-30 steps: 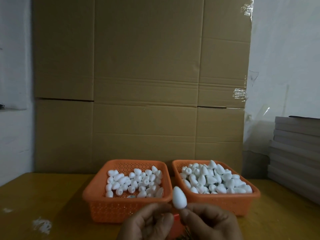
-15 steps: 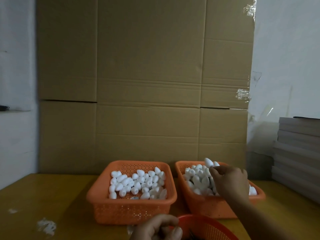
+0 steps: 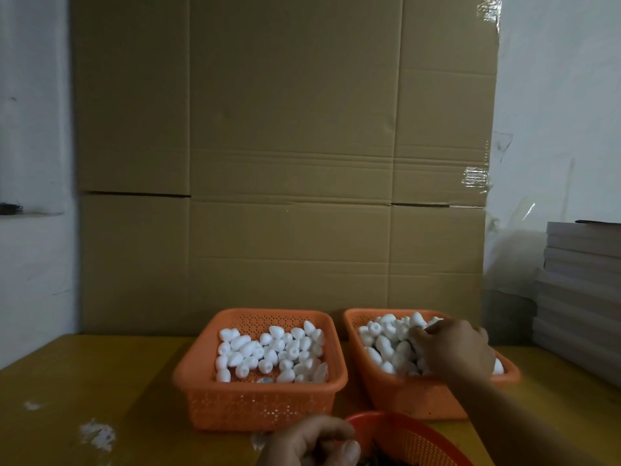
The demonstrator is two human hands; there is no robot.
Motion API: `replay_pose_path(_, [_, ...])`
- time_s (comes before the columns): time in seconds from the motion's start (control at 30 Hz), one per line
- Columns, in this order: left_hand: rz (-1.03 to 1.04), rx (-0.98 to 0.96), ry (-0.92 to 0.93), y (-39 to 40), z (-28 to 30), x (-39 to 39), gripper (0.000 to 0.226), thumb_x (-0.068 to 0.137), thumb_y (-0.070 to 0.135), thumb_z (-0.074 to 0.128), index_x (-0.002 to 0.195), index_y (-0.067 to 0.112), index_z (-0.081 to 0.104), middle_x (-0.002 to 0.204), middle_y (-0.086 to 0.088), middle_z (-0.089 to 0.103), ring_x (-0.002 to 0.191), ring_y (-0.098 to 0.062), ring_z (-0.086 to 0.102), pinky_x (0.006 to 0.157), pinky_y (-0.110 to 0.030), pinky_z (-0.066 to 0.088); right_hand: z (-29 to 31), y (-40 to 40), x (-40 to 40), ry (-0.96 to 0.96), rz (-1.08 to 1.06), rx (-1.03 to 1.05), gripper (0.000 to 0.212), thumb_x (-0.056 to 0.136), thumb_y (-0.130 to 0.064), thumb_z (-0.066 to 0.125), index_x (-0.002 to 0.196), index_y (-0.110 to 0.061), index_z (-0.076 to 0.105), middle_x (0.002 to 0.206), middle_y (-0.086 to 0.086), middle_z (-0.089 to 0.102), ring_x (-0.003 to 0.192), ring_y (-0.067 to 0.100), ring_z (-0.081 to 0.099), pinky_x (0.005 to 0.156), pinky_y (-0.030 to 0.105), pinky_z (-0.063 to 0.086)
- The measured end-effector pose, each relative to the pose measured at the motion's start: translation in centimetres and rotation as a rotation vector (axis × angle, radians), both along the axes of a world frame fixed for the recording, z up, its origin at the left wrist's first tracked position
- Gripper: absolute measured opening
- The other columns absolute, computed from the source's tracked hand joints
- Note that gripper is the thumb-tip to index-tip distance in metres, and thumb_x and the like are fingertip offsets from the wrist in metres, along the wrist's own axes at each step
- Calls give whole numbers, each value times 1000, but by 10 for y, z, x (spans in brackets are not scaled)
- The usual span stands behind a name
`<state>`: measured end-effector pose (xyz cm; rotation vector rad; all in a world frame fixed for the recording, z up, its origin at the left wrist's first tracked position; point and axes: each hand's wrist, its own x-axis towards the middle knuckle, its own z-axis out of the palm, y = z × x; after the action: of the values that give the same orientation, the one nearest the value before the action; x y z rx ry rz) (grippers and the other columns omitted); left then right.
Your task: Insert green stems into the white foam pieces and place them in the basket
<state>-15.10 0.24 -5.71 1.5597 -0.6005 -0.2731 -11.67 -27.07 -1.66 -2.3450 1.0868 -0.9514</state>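
White foam pieces [image 3: 386, 344] heaped in the right orange basket [image 3: 416, 398], more of them in a looser layer in the left orange basket [image 3: 258, 403] just beside it, both on the yellow table [image 3: 84, 381]. Right hand [image 3: 453, 348] is over the right basket's heap, fingers curled down among the pieces; can't tell if it's actually pinching one. Left hand [image 3: 309, 442] sits nearer the camera than the right basket, at the bottom edge, fingers curled in toward the thumb; whatever is between them is too small to make out. Round red basket [image 3: 413, 435] right next to that hand, dark greenish contents barely visible. Cardboard sheet [image 3: 285, 163] stands behind the right basket; stacked grey boards [image 3: 584, 290] off to its right
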Motion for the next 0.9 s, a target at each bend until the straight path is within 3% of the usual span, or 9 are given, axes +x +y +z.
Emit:
replay_pose_path(0.17, [7,2,-33,-1,-4,1,24,84,12,77,77,34,79,69,10,72,59,3,64,62,-9,46,-1,-4,-1,-27,16,7,25,88,-52,61,82,-33,76,91,-1,70,107,25,51,90,45,49])
replay_pose_path(0.3, [5,28,-53,-2,-7,2,24,85,15,76,78,38,77,72,10,72,62,3,65,63,-9,46,1,-7,-5,-49,46,8,25,91,-47,60,92,-30,78,93,2,72,99,25,58,87,44,53])
replay_pose_path(0.47, [62,74,-125,-1,-9,4,23,83,16,77,77,38,77,76,11,73,63,2,65,63,-10,46,4,5,-21,-152,127,53,18,90,-26,60,85,-19,76,80,3,72,82,27,65,75,44,57])
replay_pose_path(0.57, [120,101,-171,3,-8,8,14,82,14,79,74,26,77,80,11,72,67,-1,67,64,-13,48,3,18,-38,-268,232,105,20,90,-16,62,75,-24,73,65,-15,64,62,15,66,60,35,57])
replay_pose_path(0.67, [130,156,-181,6,3,14,9,84,17,77,82,25,72,76,8,70,71,-2,68,71,-21,54,-1,39,-60,-303,408,114,32,89,-11,65,71,-37,69,68,-24,65,74,4,66,64,24,51])
replay_pose_path(0.77, [203,160,-246,5,18,27,10,89,20,70,84,28,68,71,13,68,63,3,63,63,-18,49,-8,56,-80,-331,531,141,34,87,-6,67,79,-38,73,76,-28,71,75,1,67,59,14,47])
replay_pose_path(0.9, [273,254,-457,1,37,61,12,93,24,65,83,30,67,78,17,69,71,1,64,61,-17,48,-11,77,-96,-264,695,221,25,87,-12,72,73,-32,78,73,-12,74,67,4,68,59,14,48])
